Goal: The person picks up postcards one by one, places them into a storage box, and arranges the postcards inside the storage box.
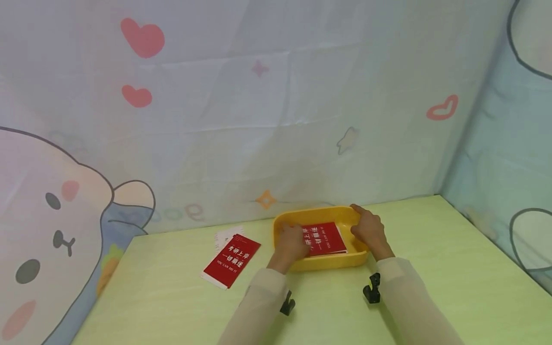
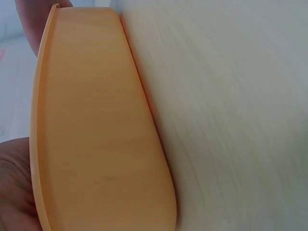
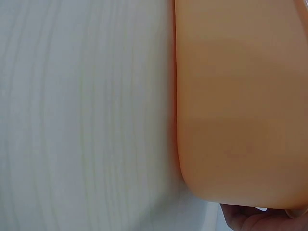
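Note:
A shallow yellow plastic tray with rounded corners sits near the back edge of the table. Inside it lie red cards with white printing, a pale edge showing beneath. My left hand reaches over the near rim to the left end of these cards; its fingertips are hidden, so I cannot tell whether it pinches them. At the tray's right end my right hand grips the rim. The right wrist view shows the tray's outer wall, with part of that hand at its lower corner.
Left of the tray, more red cards lie slanted on the pale green table, overlapping a white paper piece. A printed cloth backdrop hangs behind the table, another cloth at the right. Black wrist mounts hang below both sleeves.

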`<action>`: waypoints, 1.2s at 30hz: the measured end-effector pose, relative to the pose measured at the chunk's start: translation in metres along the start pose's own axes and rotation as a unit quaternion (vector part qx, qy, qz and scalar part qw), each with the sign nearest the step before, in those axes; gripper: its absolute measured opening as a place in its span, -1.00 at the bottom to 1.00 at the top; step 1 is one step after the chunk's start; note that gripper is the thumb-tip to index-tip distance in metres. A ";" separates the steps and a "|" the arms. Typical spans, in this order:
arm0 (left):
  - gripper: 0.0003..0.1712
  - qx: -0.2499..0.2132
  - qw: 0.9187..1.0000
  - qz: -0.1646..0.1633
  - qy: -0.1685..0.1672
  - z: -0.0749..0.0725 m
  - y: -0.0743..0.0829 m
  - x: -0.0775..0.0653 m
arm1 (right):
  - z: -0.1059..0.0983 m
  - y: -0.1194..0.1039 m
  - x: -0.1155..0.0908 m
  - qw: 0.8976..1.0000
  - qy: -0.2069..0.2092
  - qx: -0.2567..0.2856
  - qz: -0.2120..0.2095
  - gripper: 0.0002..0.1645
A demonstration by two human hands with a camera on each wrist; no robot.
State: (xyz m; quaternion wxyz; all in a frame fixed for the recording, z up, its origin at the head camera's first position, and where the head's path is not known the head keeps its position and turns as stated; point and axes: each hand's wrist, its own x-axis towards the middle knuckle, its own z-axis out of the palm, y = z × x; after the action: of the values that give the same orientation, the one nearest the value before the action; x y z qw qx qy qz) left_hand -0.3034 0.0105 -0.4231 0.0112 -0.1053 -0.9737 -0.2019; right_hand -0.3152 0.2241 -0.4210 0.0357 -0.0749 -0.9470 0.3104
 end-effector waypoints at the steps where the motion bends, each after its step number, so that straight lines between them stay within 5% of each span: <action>1: -0.51 0.001 1.000 0.003 0.002 0.001 0.000 0.000 | 0.000 0.000 0.000 1.000 0.001 0.000 0.000 -0.14; 6: -0.58 -0.011 1.000 0.009 -0.001 0.004 -0.003 0.000 | 0.003 0.001 0.000 1.000 0.002 -0.001 0.000 -0.15; 16: -0.58 -0.053 0.998 -0.041 -0.021 0.003 -0.007 -0.003 | 0.012 0.000 0.006 1.000 -0.001 0.004 0.002 -0.15; 36: -0.60 -0.046 0.997 -0.052 -0.025 0.007 -0.006 0.000 | 0.009 0.000 0.004 1.000 0.010 -0.005 -0.012 -0.15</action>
State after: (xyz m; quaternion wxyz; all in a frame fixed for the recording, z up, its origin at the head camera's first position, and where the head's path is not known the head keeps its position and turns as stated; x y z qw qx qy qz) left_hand -0.3043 0.0079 -0.4315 -0.0291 -0.0596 -0.9675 -0.2440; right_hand -0.3203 0.2195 -0.4283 0.0480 -0.0669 -0.9489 0.3048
